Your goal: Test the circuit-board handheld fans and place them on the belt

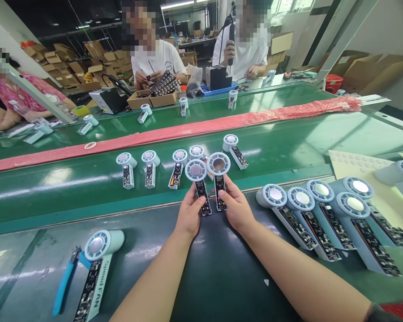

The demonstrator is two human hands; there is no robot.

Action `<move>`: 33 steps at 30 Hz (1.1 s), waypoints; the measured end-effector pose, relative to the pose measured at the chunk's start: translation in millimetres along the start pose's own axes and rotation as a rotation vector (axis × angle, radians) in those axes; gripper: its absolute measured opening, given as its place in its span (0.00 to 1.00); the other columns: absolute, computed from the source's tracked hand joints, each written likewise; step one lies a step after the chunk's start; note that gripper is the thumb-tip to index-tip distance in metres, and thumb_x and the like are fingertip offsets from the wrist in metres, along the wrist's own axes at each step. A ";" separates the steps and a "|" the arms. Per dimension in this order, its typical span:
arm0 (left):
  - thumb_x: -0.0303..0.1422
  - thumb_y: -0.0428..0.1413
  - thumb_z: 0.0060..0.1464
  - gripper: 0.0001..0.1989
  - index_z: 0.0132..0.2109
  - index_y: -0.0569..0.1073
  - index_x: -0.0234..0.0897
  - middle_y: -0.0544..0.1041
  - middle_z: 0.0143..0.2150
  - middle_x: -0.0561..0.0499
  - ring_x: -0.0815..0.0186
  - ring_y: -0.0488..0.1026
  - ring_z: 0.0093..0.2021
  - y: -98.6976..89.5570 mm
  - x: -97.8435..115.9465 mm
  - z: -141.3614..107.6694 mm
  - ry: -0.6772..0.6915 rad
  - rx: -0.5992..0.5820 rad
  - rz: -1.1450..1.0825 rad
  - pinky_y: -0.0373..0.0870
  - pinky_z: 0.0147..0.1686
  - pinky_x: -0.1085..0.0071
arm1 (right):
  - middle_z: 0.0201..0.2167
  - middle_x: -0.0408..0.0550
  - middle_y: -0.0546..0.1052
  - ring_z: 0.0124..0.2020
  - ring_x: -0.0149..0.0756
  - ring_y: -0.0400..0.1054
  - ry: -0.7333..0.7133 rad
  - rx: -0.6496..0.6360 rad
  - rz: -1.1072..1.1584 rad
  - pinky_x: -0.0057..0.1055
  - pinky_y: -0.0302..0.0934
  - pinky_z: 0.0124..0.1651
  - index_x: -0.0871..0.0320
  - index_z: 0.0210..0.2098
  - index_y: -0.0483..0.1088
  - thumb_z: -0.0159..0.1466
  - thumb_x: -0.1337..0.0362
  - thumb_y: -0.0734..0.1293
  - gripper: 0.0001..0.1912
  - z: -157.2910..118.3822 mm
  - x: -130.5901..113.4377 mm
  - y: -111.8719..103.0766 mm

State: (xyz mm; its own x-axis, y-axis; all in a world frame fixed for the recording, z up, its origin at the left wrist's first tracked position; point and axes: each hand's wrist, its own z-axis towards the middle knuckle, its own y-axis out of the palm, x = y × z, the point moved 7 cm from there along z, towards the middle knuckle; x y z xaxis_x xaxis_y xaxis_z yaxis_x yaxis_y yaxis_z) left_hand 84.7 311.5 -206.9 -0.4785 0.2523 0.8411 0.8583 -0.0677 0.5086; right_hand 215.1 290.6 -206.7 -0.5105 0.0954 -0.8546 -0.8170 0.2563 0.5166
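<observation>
Two bare hands hold a pair of open-fronted fans side by side at a green assembly line, the left hand [190, 213] gripping the left fan [196, 170] by its handle, the right hand [237, 206] the right fan [218, 164]. More fans stand in a group on the near bench [201, 277] at right; pliers [64, 286] lie at near left beside another fan [102, 246]. Two people in white sit on the far side.

pliers [64, 286] beside a fan [104, 278] on our left, clustered fans [302, 198] on our right, belt fans [149, 168] before us, boxes [162, 99] beyond
</observation>
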 end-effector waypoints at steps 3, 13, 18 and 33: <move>0.36 0.70 0.38 0.31 0.54 0.77 0.43 0.80 0.48 0.48 0.57 0.77 0.47 -2.1 -1.0 0.7 0.004 0.011 -0.002 0.70 0.53 0.58 | 0.57 0.45 0.72 0.45 0.41 0.71 0.004 -0.002 0.028 0.41 0.66 0.53 0.49 0.55 0.72 0.50 0.57 0.76 0.33 -1.0 -2.2 1.2; 0.33 0.69 0.34 0.27 0.47 0.79 0.43 0.80 0.47 0.50 0.59 0.77 0.42 -5.1 2.8 0.6 -0.014 0.106 -0.020 0.73 0.47 0.62 | 0.42 0.45 0.73 0.34 0.35 0.69 -0.020 0.028 0.030 0.30 0.65 0.33 0.52 0.47 0.67 0.52 0.52 0.75 0.26 0.0 -7.0 0.9; 0.34 0.67 0.33 0.22 0.42 0.80 0.41 0.80 0.43 0.51 0.60 0.77 0.41 -7.0 4.9 1.4 -0.028 0.147 -0.007 0.73 0.42 0.66 | 0.41 0.45 0.73 0.34 0.35 0.68 -0.006 0.039 0.028 0.30 0.65 0.33 0.52 0.48 0.67 0.51 0.54 0.74 0.28 0.2 -9.1 2.7; 0.34 0.64 0.36 0.20 0.42 0.78 0.41 0.79 0.46 0.51 0.61 0.76 0.41 -6.8 5.5 2.0 -0.034 0.137 0.015 0.71 0.42 0.66 | 0.40 0.43 0.74 0.32 0.34 0.69 0.083 0.154 0.036 0.29 0.63 0.30 0.52 0.44 0.68 0.45 0.56 0.73 0.27 0.4 -9.1 -0.9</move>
State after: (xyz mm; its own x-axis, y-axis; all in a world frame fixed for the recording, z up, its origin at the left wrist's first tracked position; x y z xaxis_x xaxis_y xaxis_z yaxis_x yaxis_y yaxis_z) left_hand 76.6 315.3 -206.2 -0.4609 0.2849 0.8404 0.8837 0.0604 0.4642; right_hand 220.6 289.8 -199.4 -0.5644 0.0292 -0.8250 -0.7502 0.3990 0.5273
